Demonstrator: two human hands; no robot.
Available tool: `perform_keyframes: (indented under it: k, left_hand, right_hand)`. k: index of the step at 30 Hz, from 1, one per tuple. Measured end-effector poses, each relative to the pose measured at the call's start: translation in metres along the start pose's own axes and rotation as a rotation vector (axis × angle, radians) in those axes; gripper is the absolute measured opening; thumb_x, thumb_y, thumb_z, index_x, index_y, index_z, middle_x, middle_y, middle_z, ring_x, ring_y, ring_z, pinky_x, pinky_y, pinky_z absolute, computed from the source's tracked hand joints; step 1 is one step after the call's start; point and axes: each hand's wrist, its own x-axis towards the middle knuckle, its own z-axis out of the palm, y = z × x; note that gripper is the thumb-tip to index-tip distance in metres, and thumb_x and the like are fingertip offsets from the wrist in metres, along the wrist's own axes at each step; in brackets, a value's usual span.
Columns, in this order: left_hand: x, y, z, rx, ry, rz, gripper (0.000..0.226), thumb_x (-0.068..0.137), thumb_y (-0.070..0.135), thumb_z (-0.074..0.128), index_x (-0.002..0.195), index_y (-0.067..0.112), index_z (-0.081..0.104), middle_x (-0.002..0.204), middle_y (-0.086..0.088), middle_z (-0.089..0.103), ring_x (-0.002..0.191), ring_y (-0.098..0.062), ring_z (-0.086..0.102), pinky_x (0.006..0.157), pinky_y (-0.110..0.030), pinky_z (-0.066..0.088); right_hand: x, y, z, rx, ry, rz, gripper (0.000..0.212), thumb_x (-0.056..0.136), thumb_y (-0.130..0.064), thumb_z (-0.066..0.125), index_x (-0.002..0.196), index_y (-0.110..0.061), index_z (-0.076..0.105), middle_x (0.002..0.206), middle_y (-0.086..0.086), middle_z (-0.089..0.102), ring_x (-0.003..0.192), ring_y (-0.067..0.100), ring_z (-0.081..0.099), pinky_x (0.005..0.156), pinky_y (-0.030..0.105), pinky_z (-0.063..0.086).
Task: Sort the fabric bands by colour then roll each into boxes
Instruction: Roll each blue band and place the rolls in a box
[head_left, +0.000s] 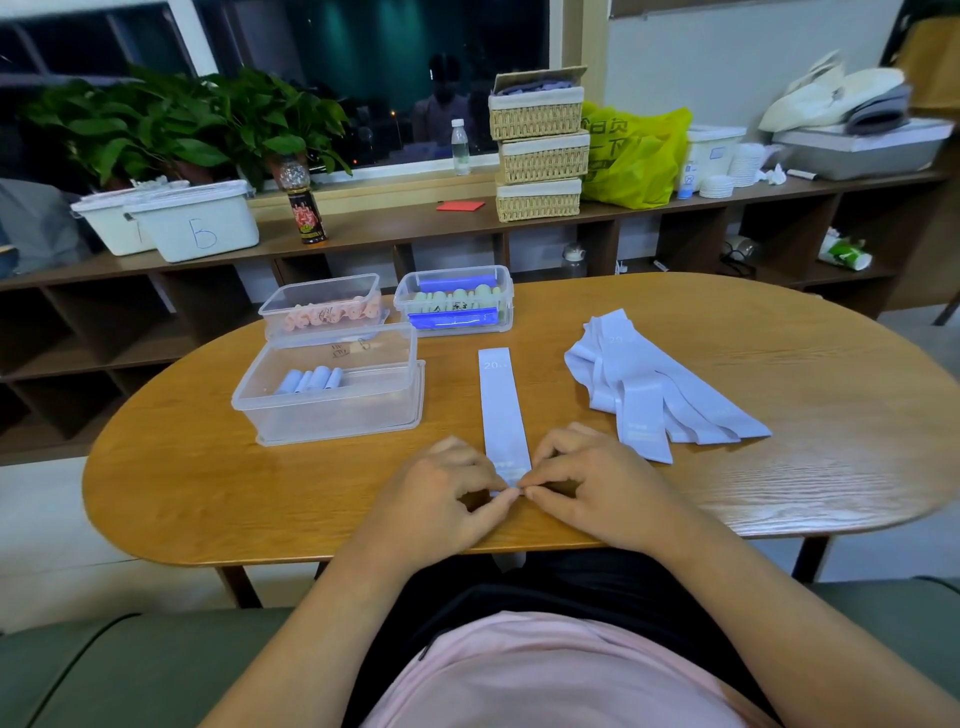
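A pale blue band (501, 405) lies flat just right of the near clear box (337, 415), which holds blue rolls (311, 380). Farther right, loose blue bands (649, 384) lie heaped; behind it, boxed pink rolls (324, 317) and green rolls (457, 299).

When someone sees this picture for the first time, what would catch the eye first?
First, the left hand and right hand pinching the near end of a pale blue band that lies flat near the front edge of the table. Next, the loose pile of pale blue bands to its right, and the clear box to its left, holding a few rolled bands.
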Motion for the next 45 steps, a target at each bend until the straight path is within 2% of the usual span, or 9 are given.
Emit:
perform_keyframes:
  k: [7, 14, 17, 21, 26, 29, 34, 39, 45]
  left_hand:
    - [-0.002, 0.003, 0.000, 0.113, 0.016, -0.002, 0.032, 0.103, 0.054, 0.064, 0.103, 0.029, 0.085, 0.096, 0.018, 0.074, 0.096, -0.006, 0.058, 0.078, -0.031, 0.053]
    - [-0.001, 0.001, 0.001, 0.176, -0.028, -0.047, 0.037, 0.102, 0.058, 0.060, 0.116, 0.033, 0.083, 0.119, 0.015, 0.074, 0.108, -0.007, 0.058, 0.085, -0.030, 0.054]
    - [-0.001, 0.001, 0.001, 0.187, -0.040, -0.066, 0.040, 0.101, 0.061, 0.059, 0.117, 0.033, 0.082, 0.122, 0.015, 0.074, 0.110, -0.008, 0.058, 0.087, -0.031, 0.055]
    - [-0.001, 0.004, 0.000, 0.213, -0.059, -0.100, 0.046, 0.101, 0.064, 0.056, 0.122, 0.032, 0.081, 0.127, 0.014, 0.073, 0.115, -0.008, 0.057, 0.091, -0.029, 0.054]
    - [0.001, 0.008, -0.005, 0.207, -0.126, -0.135, 0.053, 0.103, 0.065, 0.051, 0.139, 0.031, 0.070, 0.138, 0.016, 0.067, 0.126, -0.006, 0.051, 0.101, -0.027, 0.048]
    - [0.003, 0.010, -0.008, 0.150, -0.087, -0.155, 0.051, 0.105, 0.051, 0.056, 0.150, 0.027, 0.058, 0.138, 0.015, 0.064, 0.128, -0.005, 0.050, 0.102, -0.024, 0.045]
    - [0.002, 0.007, -0.008, 0.137, -0.076, -0.093, 0.028, 0.106, 0.028, 0.056, 0.132, 0.023, 0.065, 0.123, 0.012, 0.062, 0.116, -0.008, 0.053, 0.095, -0.025, 0.046]
    - [0.004, 0.005, -0.006, 0.170, -0.125, -0.107, 0.028, 0.105, 0.036, 0.051, 0.127, 0.029, 0.068, 0.119, 0.017, 0.061, 0.114, -0.004, 0.050, 0.093, -0.032, 0.049]
    - [0.005, 0.005, -0.006, 0.171, -0.133, -0.139, 0.031, 0.103, 0.038, 0.052, 0.129, 0.031, 0.065, 0.120, 0.019, 0.061, 0.115, -0.005, 0.050, 0.096, -0.035, 0.049]
  right_hand:
    - [-0.002, -0.003, 0.000, -0.143, 0.010, -0.033, 0.024, 0.102, -0.048, 0.059, 0.115, -0.043, 0.079, 0.106, -0.023, 0.057, 0.098, 0.003, 0.048, 0.083, 0.034, 0.048]
    - [-0.002, -0.008, 0.000, -0.181, 0.008, -0.036, 0.031, 0.101, -0.046, 0.058, 0.127, -0.036, 0.072, 0.125, -0.022, 0.057, 0.109, 0.007, 0.052, 0.089, 0.035, 0.051]
    - [-0.002, -0.007, 0.000, -0.140, -0.029, -0.065, 0.024, 0.102, -0.036, 0.059, 0.122, -0.036, 0.071, 0.118, -0.023, 0.060, 0.105, 0.006, 0.052, 0.085, 0.036, 0.052]
    - [-0.002, -0.005, 0.000, -0.153, -0.038, -0.035, 0.028, 0.104, -0.039, 0.054, 0.126, -0.036, 0.072, 0.118, -0.024, 0.063, 0.107, 0.005, 0.052, 0.088, 0.036, 0.051]
    - [-0.001, -0.004, 0.000, -0.164, -0.044, 0.004, 0.031, 0.104, -0.039, 0.051, 0.128, -0.033, 0.071, 0.121, -0.022, 0.062, 0.113, 0.005, 0.050, 0.092, 0.035, 0.052]
    - [0.000, -0.004, 0.001, -0.164, -0.054, 0.042, 0.035, 0.104, -0.042, 0.050, 0.133, -0.035, 0.068, 0.124, -0.024, 0.059, 0.118, 0.004, 0.048, 0.095, 0.035, 0.051]
    - [0.003, -0.001, 0.002, -0.157, -0.083, 0.067, 0.041, 0.103, -0.046, 0.047, 0.140, -0.037, 0.064, 0.130, -0.026, 0.056, 0.124, 0.004, 0.045, 0.101, 0.035, 0.047]
    - [0.004, 0.000, 0.001, -0.148, -0.107, 0.079, 0.044, 0.104, -0.045, 0.046, 0.146, -0.037, 0.060, 0.141, -0.023, 0.054, 0.134, 0.005, 0.041, 0.108, 0.035, 0.043]
    - [0.002, -0.003, -0.003, -0.109, -0.076, 0.073, 0.047, 0.099, -0.022, 0.052, 0.145, -0.033, 0.058, 0.143, -0.023, 0.053, 0.132, 0.003, 0.044, 0.106, 0.033, 0.047]
